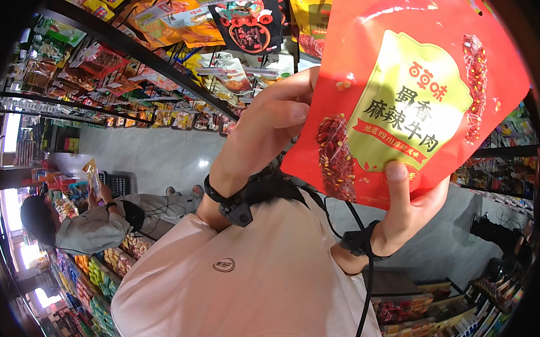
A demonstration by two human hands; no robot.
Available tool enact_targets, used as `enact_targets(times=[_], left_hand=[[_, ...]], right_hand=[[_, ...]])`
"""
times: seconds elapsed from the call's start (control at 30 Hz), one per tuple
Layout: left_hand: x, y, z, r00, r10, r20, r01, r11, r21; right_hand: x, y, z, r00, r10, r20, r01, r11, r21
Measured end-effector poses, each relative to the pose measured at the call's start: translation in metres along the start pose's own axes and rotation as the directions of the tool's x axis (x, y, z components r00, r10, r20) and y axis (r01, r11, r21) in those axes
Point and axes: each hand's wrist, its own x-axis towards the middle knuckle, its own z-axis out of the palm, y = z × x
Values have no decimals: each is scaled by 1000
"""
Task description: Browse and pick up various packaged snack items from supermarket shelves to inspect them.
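A red snack pouch [297, 156] with a yellow-green label and pictures of chili-coated meat strips is held up close before me, tilted, its printed front towards me. At the pouch's left edge is my left hand [277, 108], thumb bent and the fingertips hidden behind the packet. My right hand [415, 199] grips the lower edge, its thumb pressed on the front and its fingers behind. Both wrists carry black straps with small devices. Beyond the pouch, hanging snack bags [249, 23] fill a rack.
Dark shelf rails [135, 49] cross the upper left, with more packets [98, 64] hanging below. To the left another person [91, 226] holds a packet beside stocked displays [98, 274]. Black cables [366, 299] hang by my right arm. Low shelves [408, 305] with goods stand lower right.
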Motion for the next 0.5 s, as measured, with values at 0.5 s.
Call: enact_targets(times=[0.5], left_hand=[[-6, 0, 0, 996, 73, 44, -74, 997, 19]], right_hand=[[-4, 0, 0, 999, -20, 25, 20, 1000, -15]])
